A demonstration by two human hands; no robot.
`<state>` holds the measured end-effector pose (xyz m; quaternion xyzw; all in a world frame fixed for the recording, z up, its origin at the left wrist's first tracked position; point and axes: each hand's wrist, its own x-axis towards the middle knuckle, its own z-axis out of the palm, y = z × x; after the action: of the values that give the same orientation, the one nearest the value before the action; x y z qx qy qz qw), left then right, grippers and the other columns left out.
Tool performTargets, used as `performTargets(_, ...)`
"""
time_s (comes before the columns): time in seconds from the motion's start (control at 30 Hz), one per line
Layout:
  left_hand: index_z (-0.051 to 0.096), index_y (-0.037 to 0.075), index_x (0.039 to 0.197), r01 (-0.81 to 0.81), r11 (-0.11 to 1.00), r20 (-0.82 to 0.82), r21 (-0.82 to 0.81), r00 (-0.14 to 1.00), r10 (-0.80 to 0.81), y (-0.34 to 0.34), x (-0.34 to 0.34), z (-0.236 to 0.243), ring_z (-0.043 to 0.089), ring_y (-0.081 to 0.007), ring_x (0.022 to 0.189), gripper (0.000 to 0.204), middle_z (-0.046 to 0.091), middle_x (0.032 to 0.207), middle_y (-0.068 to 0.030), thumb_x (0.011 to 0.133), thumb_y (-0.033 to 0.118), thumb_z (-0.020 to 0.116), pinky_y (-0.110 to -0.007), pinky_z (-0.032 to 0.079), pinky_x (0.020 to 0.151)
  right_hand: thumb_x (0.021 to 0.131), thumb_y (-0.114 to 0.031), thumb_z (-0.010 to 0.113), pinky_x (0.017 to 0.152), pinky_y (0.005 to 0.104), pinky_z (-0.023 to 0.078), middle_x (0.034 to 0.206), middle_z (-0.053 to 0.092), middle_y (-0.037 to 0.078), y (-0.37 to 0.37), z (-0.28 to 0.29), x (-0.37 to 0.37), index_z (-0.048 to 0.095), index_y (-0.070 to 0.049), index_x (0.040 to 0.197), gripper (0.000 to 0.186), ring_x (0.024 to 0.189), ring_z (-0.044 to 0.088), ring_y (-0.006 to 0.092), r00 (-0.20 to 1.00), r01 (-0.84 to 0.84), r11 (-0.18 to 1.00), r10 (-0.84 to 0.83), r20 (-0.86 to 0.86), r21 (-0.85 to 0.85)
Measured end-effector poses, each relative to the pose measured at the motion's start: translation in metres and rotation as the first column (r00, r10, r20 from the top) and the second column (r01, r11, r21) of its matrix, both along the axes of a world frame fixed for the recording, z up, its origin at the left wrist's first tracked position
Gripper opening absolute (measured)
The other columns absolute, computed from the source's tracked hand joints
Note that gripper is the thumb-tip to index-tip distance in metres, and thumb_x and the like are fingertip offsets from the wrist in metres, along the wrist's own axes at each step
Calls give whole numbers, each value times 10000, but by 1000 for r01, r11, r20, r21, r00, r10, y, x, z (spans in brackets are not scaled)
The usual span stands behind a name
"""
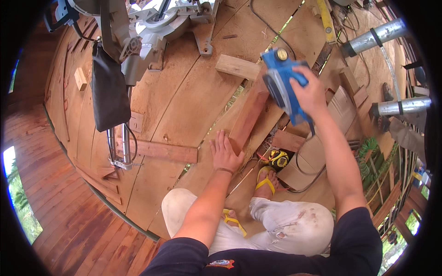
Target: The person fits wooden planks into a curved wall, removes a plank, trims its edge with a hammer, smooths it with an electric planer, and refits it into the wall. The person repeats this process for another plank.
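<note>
My right hand [307, 94] grips the handle of a blue electric planer [282, 82], which is tilted over the far part of a long reddish timber [249, 117]. My left hand [226, 152] lies with fingers stretched out beside and against the near end of that timber. A short pale block [237, 68] lies crosswise at the timber's far end. A yellow tape measure [278, 158] rests right of my left hand, near my foot in a yellow sandal [266, 184]. A cord trails from the planer.
A mitre saw [156, 18] with black dust bag [110, 92] stands at upper left. A reddish board [165, 151] lies left of my hand. A yellow level [327, 25], metal tubes [377, 37], offcuts, cardboard [304, 165] and cords crowd the right. Plywood sheets [152, 184] cover the surface.
</note>
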<state>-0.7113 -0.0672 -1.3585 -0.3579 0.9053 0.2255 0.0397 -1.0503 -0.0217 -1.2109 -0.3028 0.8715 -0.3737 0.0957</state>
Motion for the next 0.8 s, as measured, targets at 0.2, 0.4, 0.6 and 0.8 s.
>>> performTargets(0.2,258,-23,1523,-16,999,38,37,999,15,0,0,1,167,-328,1574,1017,259,1647,-174,775,449,760,-609,108,1264,873,-136,736,719,394,563,885,731,182,21,-9,37,681,-83,1169,305,795,744,313,994,-79,995,84,75,-68)
performTargets(0.4,261,-28,1525,-8,1000,29,15,1000,7,1,-1,1,166,-326,1574,1013,257,1649,-174,783,462,747,-600,100,1268,872,-193,724,705,439,555,799,698,216,-49,-10,0,688,-102,1149,294,759,705,392,995,-93,994,91,-43,-54)
performTargets(0.6,271,-26,1512,-11,1000,40,12,999,10,-1,0,0,172,-329,1572,995,253,1653,-170,785,460,744,-603,115,1263,870,-252,726,721,453,555,817,706,219,-61,-13,-25,693,-96,1146,318,801,715,399,996,-81,996,80,-43,-30)
performTargets(0.8,264,-22,1519,-16,1000,8,25,1000,16,0,0,-2,162,-327,1576,1002,247,1658,-167,785,460,747,-617,116,1259,879,-142,732,758,393,570,930,745,180,23,1,24,688,-97,1184,311,834,746,332,987,-157,986,156,-32,-58)
